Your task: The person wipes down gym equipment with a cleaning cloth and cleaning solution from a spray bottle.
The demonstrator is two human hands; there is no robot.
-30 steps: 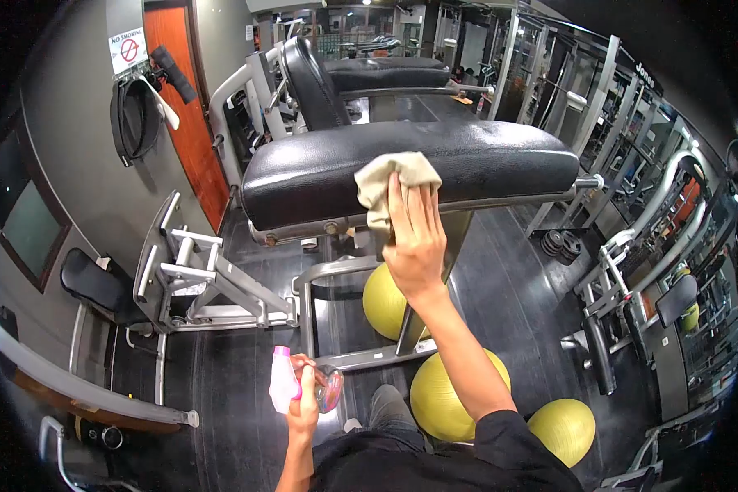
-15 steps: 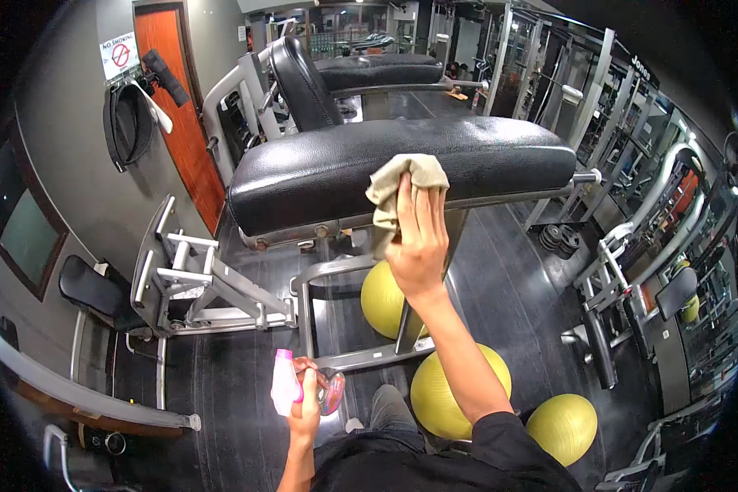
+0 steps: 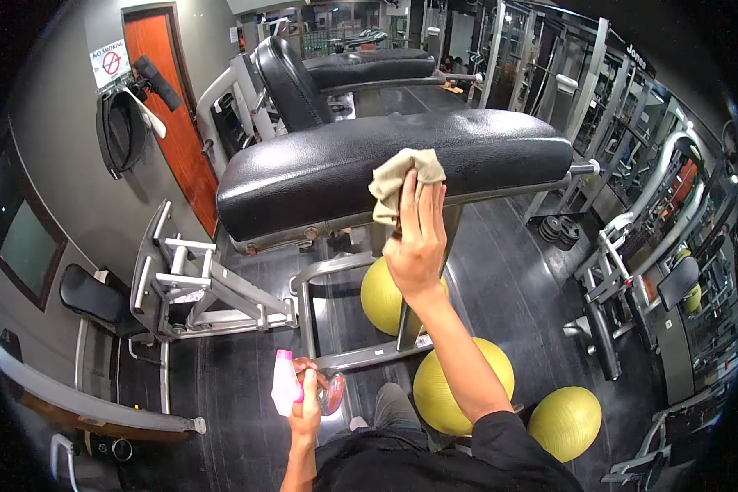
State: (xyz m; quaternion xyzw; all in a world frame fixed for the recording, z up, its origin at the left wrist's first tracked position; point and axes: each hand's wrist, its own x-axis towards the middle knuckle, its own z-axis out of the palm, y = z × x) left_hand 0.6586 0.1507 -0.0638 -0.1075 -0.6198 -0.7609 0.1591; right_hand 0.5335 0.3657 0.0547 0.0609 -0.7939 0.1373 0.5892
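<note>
My right hand point(image 3: 418, 238) presses a beige cloth point(image 3: 395, 180) against the near side of a long black padded bench point(image 3: 303, 168). Its fingers point upward and lie over the cloth. Lower down, my left hand point(image 3: 306, 402) is wrapped round a spray bottle with a white and pink head point(image 3: 285, 385) and a clear body holding reddish liquid. The bottle is tilted and away from the bench. Bolts and a metal frame point(image 3: 353, 358) show beneath the pad.
Yellow exercise balls point(image 3: 459, 389) rest on the dark floor below and right. A grey leg machine point(image 3: 197, 283) stands left, another machine point(image 3: 607, 328) right. Weight plates point(image 3: 559, 231) lie near a rack. Behind is a second black bench point(image 3: 369, 70).
The view has shifted slightly, with the bench a little further left. My right hand stays on the cloth against the pad, and my left hand still holds the bottle.
</note>
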